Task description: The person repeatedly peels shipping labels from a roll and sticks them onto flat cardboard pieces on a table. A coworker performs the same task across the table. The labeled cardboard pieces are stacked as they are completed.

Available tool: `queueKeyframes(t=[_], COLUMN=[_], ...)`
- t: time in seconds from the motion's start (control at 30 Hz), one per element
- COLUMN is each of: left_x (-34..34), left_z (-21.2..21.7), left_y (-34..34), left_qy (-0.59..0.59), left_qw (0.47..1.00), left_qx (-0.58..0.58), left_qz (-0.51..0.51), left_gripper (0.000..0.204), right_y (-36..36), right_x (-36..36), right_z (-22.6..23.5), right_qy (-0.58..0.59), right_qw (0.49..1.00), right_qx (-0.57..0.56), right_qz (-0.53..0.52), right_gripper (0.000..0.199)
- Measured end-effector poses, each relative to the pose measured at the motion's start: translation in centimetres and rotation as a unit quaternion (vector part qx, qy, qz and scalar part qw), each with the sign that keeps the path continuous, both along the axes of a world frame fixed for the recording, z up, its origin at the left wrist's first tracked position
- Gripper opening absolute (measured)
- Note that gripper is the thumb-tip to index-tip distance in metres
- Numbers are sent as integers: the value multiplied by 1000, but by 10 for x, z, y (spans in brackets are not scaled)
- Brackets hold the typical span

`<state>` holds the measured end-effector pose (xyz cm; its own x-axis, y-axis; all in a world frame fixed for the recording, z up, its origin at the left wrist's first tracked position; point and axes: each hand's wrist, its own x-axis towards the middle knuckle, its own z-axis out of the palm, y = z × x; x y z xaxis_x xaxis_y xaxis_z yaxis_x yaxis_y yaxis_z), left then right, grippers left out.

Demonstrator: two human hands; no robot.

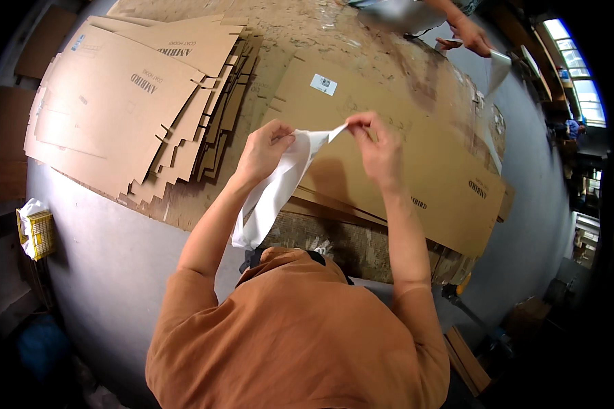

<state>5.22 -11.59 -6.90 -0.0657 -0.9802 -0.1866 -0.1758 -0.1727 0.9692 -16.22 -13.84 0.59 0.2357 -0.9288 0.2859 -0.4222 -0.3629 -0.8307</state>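
Observation:
A long white paper strip (280, 184) hangs in front of me, its lower part looping down near my waist. My left hand (267, 148) is closed on the strip's upper edge with thumb and fingers. My right hand (378, 148) pinches the narrow, drawn-out tip of the same strip, and the piece between the hands is stretched and slanted. Under my hands lies a flat brown cardboard sheet (389, 170) with dark print. A white label (323, 84) with a square code is stuck on its far left part.
A tall, uneven stack of flat cardboard sheets (116, 88) stands at the left on the worn wooden table (286, 34). At the far right, another person's hand (472, 37) holds a pale strip (498, 68). A yellow basket (39, 233) with white material sits on the floor at left.

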Motion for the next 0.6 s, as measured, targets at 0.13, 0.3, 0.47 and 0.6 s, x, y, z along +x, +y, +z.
queueKeyframes(t=[0.13, 0.3, 0.47, 0.6], left_x=[-3, 2, -16, -22], left_z=[-20, -42, -66, -76], left_y=[-23, -35, -47, -51], left_qy=[-30, -63, -128, -226], left_qw=[999, 996, 984, 962], left_qx=[13, 67, -119, -134], left_qz=[18, 10, -34, -78], left_gripper=[19, 24, 21, 23], right_y=[-67, -129, -158, -169], right_x=[-4, 1, 13, 17], right_z=[-23, -46, -116, -134], right_qy=[-130, 17, 106, 130], right_qw=[982, 977, 947, 946], right_qx=[132, 196, 268, 259], right_qz=[-14, 82, 138, 143], right_gripper=[10, 18, 35, 36])
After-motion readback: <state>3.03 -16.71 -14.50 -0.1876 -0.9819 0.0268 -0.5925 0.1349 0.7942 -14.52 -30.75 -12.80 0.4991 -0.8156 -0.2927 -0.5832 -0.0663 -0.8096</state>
